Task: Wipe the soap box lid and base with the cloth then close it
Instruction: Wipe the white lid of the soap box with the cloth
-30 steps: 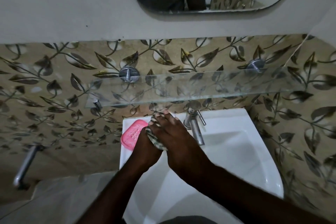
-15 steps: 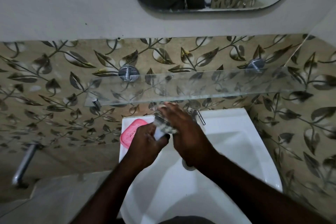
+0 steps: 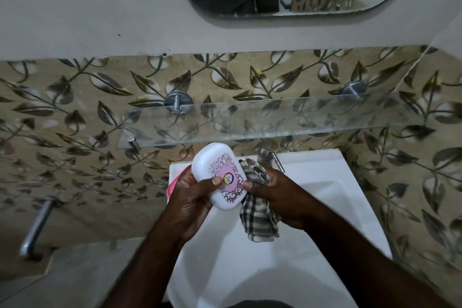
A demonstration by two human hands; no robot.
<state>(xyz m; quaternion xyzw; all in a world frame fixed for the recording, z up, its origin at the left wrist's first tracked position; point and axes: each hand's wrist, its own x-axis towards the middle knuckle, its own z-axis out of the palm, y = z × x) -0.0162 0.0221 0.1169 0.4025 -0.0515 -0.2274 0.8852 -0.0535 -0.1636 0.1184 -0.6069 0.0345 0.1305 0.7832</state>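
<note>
The white soap box lid (image 3: 217,172), with a pink and dark ornate label, is held up over the basin, its top facing me. My left hand (image 3: 192,197) grips its lower left side, thumb on the label. My right hand (image 3: 282,195) holds a checked black and white cloth (image 3: 257,210) bunched against the lid's right edge, with part of it hanging down. The pink base (image 3: 175,182) lies on the basin's back left corner, mostly hidden behind my left hand.
A white wash basin (image 3: 325,207) is below my hands, its chrome tap (image 3: 271,157) just behind the cloth. A glass shelf (image 3: 275,120) juts out from the leaf-patterned tiles right above. A chrome bar (image 3: 37,227) is at the left wall.
The lid, earlier covered by my hands and the cloth, has turned face up and is now plain to see. The cloth has shifted to the lid's right side.
</note>
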